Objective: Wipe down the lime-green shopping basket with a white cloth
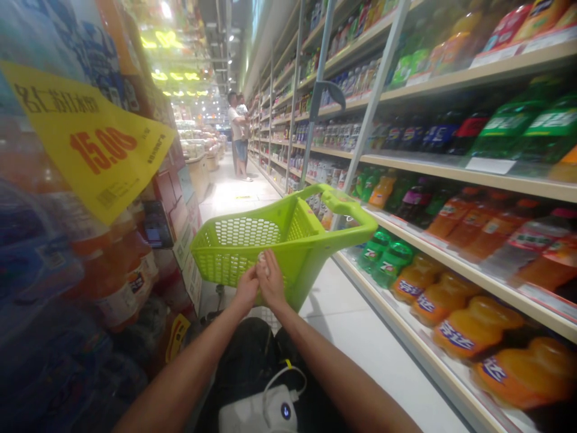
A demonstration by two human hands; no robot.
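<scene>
From my end I see both hands brought together at centre, against the near side of a green shopping cart (288, 242); can't tell if they touch it. Left hand (247, 286): fingers bent, meeting the other. Right hand (271, 279): fingers fairly straight, pointing up, only slightly curled. A small pale patch (262, 260) shows at the fingertips, too blurred to name, so can't tell if either hand grips anything. Cart stands on the pale floor (336, 300), handle angled right, beside the drinks shelves. Orange bottles (460, 328) and green bottles (393, 263) lie on the bottom shelf. White device (252, 412) with lit display sits on the lap, cable plugged in. Yellow price sign (97, 144), 15.00, hangs left. Person (237, 129) stands farther down the aisle.
</scene>
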